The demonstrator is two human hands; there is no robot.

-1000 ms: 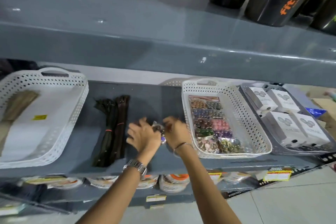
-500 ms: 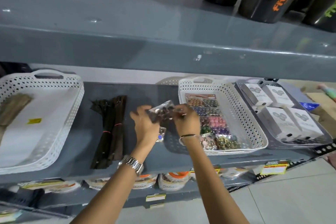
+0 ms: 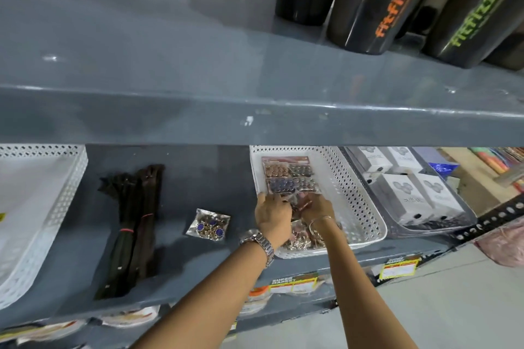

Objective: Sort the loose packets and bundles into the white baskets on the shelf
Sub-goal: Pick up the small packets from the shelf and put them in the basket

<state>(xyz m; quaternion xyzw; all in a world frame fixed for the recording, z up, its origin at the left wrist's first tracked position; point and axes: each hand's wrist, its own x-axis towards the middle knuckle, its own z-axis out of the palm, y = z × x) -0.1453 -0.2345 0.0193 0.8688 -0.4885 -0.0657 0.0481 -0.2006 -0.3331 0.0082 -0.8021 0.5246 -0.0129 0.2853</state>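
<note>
Both hands reach into the right white basket, which holds several clear packets of coloured buttons. My left hand and my right hand pinch one clear packet between them, low over the packets in the basket. One loose packet with blue and gold buttons lies on the grey shelf left of the basket. A dark bundle of zippers lies further left. Part of the left white basket shows at the frame's edge.
An upper grey shelf overhangs the work area, carrying black tumblers. A clear tray of white boxes sits right of the button basket. More packets hang below the shelf edge with price labels.
Both hands lifted a clear packet off the shelf and carried it right into the right basket. The blue and gold packet stayed behind on the shelf.
</note>
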